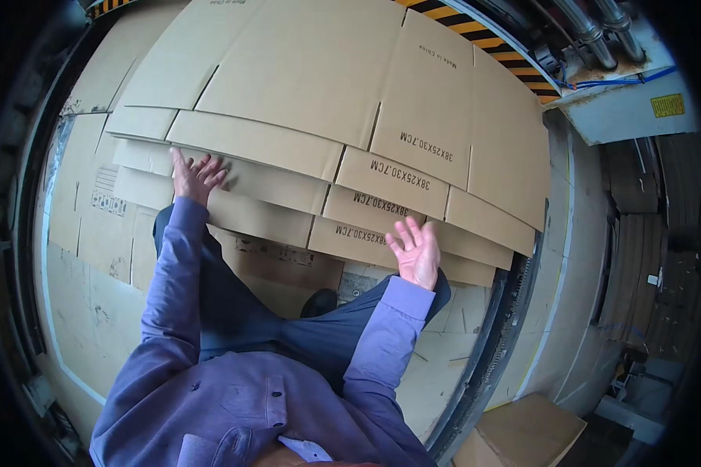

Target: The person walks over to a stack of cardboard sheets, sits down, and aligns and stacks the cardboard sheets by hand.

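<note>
In front of me lie several flat, unfolded cardboard box sheets (pixel 304 78), stacked with their near edges stepped. Dark print reading "38X25X30.7CM" runs along the flaps. Palm up, my left hand (pixel 198 177) has its fingers spread at the near edge of the sheets, left of the middle; whether the fingertips touch the cardboard I cannot tell. My right hand (pixel 417 253) is also palm up with fingers apart, over the lower printed flaps at the right. Nothing is in either hand.
Yellow-and-black striped edging (pixel 475 27) borders the far side. Metal pipes (pixel 588 27) and a machine part with a yellow label (pixel 667 106) stand at upper right. A dark rail (pixel 491 335) runs along the right. A cardboard box (pixel 522 432) sits lower right. Worn cardboard (pixel 93 288) covers the floor.
</note>
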{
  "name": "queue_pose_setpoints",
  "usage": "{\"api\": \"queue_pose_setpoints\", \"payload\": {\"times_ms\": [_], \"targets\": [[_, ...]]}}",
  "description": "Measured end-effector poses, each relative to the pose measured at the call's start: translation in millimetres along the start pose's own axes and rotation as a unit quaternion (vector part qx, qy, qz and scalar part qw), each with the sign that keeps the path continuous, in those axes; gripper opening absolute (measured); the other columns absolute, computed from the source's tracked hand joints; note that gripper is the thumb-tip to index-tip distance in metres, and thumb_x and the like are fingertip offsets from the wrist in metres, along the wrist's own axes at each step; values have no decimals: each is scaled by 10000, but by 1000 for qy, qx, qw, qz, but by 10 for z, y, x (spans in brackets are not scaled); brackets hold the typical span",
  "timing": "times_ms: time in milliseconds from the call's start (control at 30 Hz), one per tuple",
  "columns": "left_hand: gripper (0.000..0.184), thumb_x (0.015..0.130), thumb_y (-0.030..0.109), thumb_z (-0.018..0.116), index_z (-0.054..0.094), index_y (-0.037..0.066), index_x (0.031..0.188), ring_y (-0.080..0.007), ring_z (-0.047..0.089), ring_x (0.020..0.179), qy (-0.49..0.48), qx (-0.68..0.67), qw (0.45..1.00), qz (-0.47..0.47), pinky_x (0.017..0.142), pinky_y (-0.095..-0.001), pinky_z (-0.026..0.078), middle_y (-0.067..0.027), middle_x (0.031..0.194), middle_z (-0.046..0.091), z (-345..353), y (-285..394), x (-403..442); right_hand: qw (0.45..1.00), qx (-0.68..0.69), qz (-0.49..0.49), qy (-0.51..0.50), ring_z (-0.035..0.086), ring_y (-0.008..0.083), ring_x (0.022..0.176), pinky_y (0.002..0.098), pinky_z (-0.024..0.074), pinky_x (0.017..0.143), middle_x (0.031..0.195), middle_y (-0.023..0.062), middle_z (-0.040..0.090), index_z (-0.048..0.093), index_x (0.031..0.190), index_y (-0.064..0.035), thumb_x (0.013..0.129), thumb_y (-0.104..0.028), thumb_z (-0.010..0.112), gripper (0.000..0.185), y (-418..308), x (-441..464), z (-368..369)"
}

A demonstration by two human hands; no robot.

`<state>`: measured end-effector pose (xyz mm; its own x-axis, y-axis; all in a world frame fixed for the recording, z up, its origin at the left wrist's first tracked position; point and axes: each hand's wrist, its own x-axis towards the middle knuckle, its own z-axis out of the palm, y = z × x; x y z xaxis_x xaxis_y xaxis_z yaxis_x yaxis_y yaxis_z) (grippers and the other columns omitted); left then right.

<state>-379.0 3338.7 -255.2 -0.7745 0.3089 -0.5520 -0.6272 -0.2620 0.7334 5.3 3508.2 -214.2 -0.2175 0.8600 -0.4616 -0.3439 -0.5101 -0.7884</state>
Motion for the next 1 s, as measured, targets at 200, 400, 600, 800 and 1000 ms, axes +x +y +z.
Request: {"api": "queue_pose_setpoints", "payload": {"times_ms": [200,400,600,800,1000], "targets": [[714,762,446,594,368,-82,1186,-279,575,831,166,361,890,225,684,-369,486,-189,1019,513,-359,59,673,907,-172,-252,291,509,278,988,397,468,818,1107,182,460,205,1275,52,801,-203,614,676,-203,289,-374],[462,819,163,540,392,-129,1144,-264,606,786,-6,197,967,159,728,-315,503,-195,956,567,59,504,577,981,-20,-140,136,481,312,1041,379,434,904,1114,213,444,321,1170,119,816,-139,558,499,-838,970,-597],[697,842,125,495,5,-97,1285,-347,417,1124,-15,-55,991,-119,886,-517,423,-217,1249,300,605,847,500,975,137,39,171,464,341,1045,466,446,890,1141,218,372,291,1161,100,788,-129,583,526,-1090,1445,-514],[455,815,218,573,327,-23,1111,-250,469,972,47,-56,983,-170,863,-516,441,-96,990,412,785,723,812,976,87,-32,197,523,262,845,392,527,694,1052,150,431,415,1097,-60,771,-168,630,405,-1013,1648,-606],[128,834,196,553,501,82,856,-138,538,567,42,157,985,-53,554,-330,510,-5,647,488,845,646,920,973,-11,48,227,519,133,541,279,435,473,663,3,501,508,778,-106,793,-199,634,157,-1079,1843,-589]]}}
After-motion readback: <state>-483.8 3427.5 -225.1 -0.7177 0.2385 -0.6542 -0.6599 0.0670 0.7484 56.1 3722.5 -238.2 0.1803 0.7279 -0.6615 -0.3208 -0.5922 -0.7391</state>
